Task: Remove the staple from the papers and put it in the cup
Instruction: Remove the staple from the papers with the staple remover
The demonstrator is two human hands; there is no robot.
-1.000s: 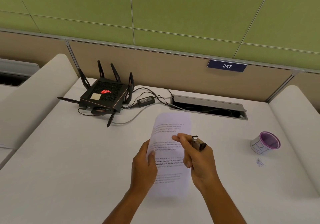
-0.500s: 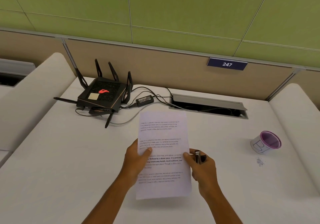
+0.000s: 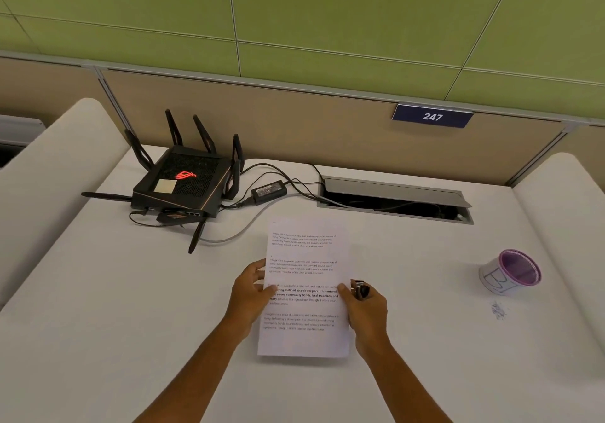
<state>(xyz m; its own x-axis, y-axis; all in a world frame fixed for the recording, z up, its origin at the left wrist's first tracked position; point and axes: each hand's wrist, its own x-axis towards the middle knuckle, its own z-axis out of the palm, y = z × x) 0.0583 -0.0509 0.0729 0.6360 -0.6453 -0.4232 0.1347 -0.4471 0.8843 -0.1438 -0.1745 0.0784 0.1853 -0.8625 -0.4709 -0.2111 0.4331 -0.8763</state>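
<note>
White printed papers [image 3: 304,331] lie flat on the white desk in front of me. My left hand [image 3: 250,295] rests on their left edge, thumb on the sheet. My right hand [image 3: 366,311] holds their right edge with the thumb, and its fingers are closed around a dark staple remover [image 3: 359,289] that sticks up out of the fist. A white cup with a purple inside [image 3: 510,273] lies tilted on the desk far to the right of both hands. The staple itself is too small to make out.
A black router with antennas [image 3: 186,183] and a power brick [image 3: 268,190] with cables sit at the back left. An open cable hatch [image 3: 393,198] is behind the papers. A small scribble mark [image 3: 498,310] is near the cup. Padded dividers flank the desk.
The papers, held up and curled a second ago, have been lowered and now lie flat on the desk. Both hands came down with them; the right keeps the staple remover.
</note>
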